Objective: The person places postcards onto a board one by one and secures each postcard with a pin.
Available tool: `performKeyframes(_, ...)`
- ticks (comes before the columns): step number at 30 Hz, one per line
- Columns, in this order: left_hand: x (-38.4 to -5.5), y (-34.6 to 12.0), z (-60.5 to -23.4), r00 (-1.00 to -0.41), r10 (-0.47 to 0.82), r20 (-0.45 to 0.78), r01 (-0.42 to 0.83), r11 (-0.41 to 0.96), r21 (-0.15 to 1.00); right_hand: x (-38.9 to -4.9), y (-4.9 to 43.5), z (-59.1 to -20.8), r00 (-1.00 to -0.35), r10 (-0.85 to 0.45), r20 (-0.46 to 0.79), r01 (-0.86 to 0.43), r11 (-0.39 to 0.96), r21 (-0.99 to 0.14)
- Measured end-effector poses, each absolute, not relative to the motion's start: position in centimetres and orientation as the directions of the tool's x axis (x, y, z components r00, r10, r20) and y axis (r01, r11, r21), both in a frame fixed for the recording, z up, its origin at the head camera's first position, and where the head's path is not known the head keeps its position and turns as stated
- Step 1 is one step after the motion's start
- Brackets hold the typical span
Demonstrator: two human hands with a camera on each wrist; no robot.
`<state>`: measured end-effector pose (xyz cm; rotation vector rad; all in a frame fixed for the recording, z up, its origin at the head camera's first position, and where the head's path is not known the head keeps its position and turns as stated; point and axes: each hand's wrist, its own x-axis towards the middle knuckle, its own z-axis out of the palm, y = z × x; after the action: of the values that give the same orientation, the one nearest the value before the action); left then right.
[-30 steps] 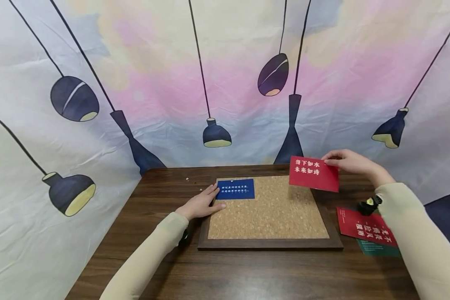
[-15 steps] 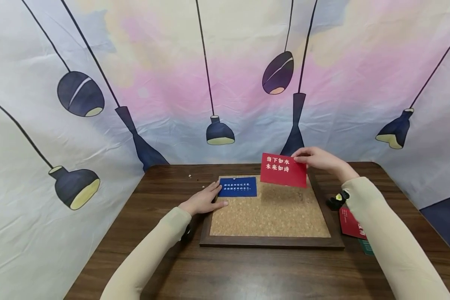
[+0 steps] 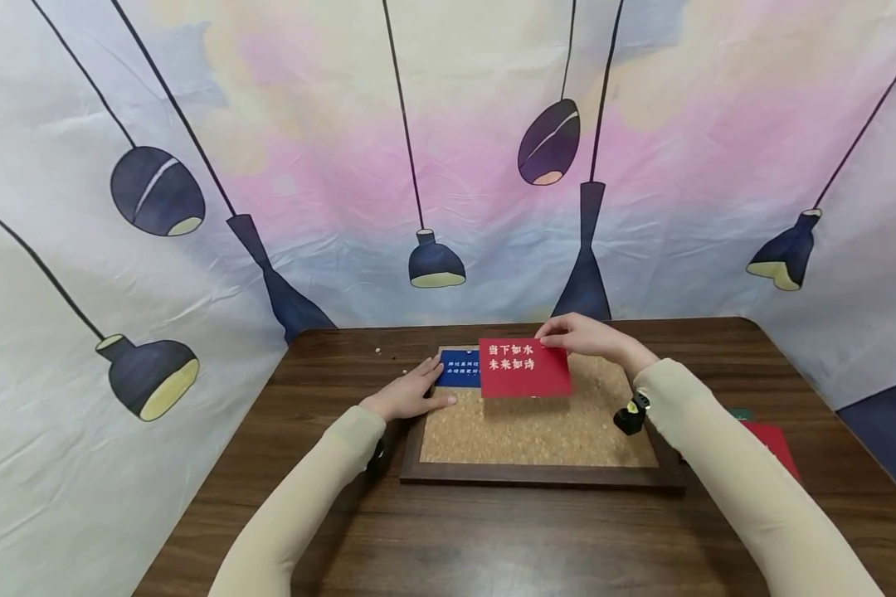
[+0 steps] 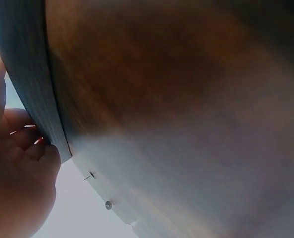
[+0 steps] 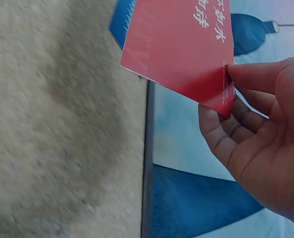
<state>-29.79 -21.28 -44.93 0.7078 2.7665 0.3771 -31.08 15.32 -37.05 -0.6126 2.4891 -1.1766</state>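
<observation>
My right hand (image 3: 590, 338) pinches a red card (image 3: 523, 378) with white writing by its upper right corner. In the right wrist view the thumb and fingers hold the corner of the card. It hangs above a framed cork board (image 3: 538, 444) and overlaps the right part of a blue card (image 3: 459, 375) in the head view. The blue card lies at the board's upper left. At the left side of the frame rests my left hand (image 3: 406, 394), with fingers extended toward the blue card's left edge and thumb over the cork.
To the right, partly behind the right sleeve, lie another red card (image 3: 776, 444) and a green card (image 3: 741, 413). Small thumbtacks (image 4: 109, 205) are scattered on the wooden table (image 3: 493, 539) left of the board. A cloth printed with lamps (image 3: 343, 166) hangs behind.
My right hand has carried the red card leftward from the board's right side, then lower, so it now covers part of the blue card. My left hand has stayed in place.
</observation>
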Motion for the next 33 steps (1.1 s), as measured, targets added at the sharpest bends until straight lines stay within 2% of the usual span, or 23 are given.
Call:
performKeyframes(11, -31.5, -20.9, -45.0, -0.838, 0.505, -0.207, 0.42, 0.839, 0.346, -30.9, 13.0, -38.8, -0.849, -0.514, -0.127, -0.219, 0.56, -0.799)
performKeyframes(22, -31.6, -20.6, -45.1, -0.838, 0.512, -0.192, 0.441, 0.84, 0.315, -30.9, 10.5, -41.4, -0.862, -0.477, -0.173, -0.148, 0.562, -0.814)
performKeyframes(33, -31.9, -20.5, -44.8, -0.84, 0.514, -0.172, 0.46, 0.844, 0.275, -30.3, 8.7, -43.1, -0.858, -0.502, -0.112, -0.266, 0.619, -0.739)
